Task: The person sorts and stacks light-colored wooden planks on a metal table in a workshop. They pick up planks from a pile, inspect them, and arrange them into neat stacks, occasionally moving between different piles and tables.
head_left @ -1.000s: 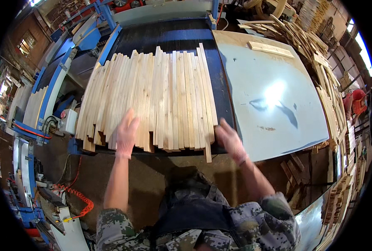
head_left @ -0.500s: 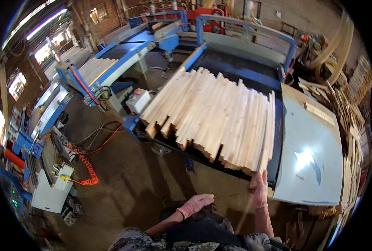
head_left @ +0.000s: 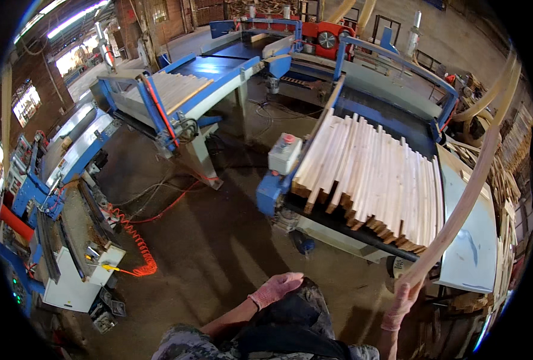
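Pale wood strip (head_left: 467,198) gripped at lower end by right hand (head_left: 403,300), lower right, rising past stacked slats (head_left: 377,174) on table (head_left: 467,264). Left hand (head_left: 276,288) loose, empty, resting at lap.

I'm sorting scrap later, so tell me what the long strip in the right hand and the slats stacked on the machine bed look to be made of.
The long strip looks like pale bare wood, unpainted, thin and slightly bowed, held in the right hand. The slats look the same: light raw timber with darker cut ends, no visible coating. The machine bed seems to be blue-painted metal.
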`<state>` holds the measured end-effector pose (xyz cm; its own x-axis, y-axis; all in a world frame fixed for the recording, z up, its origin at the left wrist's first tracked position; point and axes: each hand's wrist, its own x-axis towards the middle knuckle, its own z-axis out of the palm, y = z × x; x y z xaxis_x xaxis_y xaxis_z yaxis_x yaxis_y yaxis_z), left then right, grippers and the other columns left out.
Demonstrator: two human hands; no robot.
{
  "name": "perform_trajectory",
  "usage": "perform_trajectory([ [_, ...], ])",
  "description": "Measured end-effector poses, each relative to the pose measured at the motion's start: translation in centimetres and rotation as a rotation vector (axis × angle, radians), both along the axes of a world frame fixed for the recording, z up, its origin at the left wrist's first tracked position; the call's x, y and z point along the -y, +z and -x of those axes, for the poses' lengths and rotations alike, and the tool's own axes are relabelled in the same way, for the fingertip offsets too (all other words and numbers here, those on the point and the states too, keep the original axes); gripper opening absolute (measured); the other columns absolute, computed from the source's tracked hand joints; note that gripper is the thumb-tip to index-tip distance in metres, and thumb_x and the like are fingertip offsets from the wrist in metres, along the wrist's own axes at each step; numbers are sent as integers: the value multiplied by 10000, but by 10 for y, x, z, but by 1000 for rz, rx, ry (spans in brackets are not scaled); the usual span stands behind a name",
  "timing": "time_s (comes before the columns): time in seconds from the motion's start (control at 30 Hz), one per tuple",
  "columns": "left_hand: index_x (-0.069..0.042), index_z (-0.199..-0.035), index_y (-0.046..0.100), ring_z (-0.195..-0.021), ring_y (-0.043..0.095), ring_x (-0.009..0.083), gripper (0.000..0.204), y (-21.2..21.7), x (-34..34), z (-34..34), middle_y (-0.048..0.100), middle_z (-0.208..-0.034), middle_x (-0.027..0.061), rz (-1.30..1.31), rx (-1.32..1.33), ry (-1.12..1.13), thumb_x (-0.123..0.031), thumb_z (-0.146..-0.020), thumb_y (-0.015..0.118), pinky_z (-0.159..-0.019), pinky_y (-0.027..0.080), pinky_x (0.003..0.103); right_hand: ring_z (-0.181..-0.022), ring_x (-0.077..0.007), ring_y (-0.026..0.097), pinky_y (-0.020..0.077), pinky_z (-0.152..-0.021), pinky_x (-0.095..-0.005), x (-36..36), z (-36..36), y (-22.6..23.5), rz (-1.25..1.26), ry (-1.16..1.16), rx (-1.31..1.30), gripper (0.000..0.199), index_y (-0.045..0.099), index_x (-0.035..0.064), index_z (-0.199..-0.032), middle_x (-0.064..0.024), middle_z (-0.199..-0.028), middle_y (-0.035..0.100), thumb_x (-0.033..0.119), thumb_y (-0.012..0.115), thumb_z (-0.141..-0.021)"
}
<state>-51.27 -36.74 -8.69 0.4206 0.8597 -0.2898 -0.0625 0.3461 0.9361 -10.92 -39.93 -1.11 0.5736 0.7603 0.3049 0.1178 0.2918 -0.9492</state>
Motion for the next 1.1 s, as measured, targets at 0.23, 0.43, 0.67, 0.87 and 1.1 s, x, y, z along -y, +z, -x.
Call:
perform_trajectory([
  [0.23,-94,-1681,364,-1541,434,234,917,109,-69,118,462,-1677,127,-178,373,198,-345,-952,861,-1251,360,383,-1082,-135,642,538,-1009,-323,-81,305,26,-115,607,-239,696,459,18,-1438,-53,-1194,685,139,862,-884],
  [0.43,-88,-1727,185,-1235,615,171,1173,166,-123,227,596,-1379,76,-247,-48,374,-166,-834,941,-1040,543,344,-1401,-181,513,440,-1153,-326,-178,505,-46,147,1077,-338,897,335,8,-1654,-112,-1508,533,367,820,-989],
  [0.67,-44,-1362,596,-1049,698,163,568,147,-212,377,705,-1177,66,-171,-336,762,10,-821,759,-906,592,317,-1217,-177,609,485,-1088,-356,-321,619,-30,78,1450,-415,777,267,0,-1708,-85,-1357,671,388,602,-1124],
  [0.87,-33,-1402,619,-1129,712,171,592,119,-311,440,715,-1278,55,-102,-157,720,-31,-839,803,-953,587,342,-944,-124,591,535,-872,-277,-472,678,-70,640,1075,-603,747,362,-4,-1674,-3,-1130,638,361,665,-1097],
  [1.1,38,-1472,531,-1065,756,287,812,85,-440,478,700,-1332,216,61,334,585,-329,-861,918,-934,637,440,-851,-113,618,550,-776,-291,-578,675,-114,907,843,-674,708,394,44,-1668,-20,-1026,672,280,700,-1074],
])
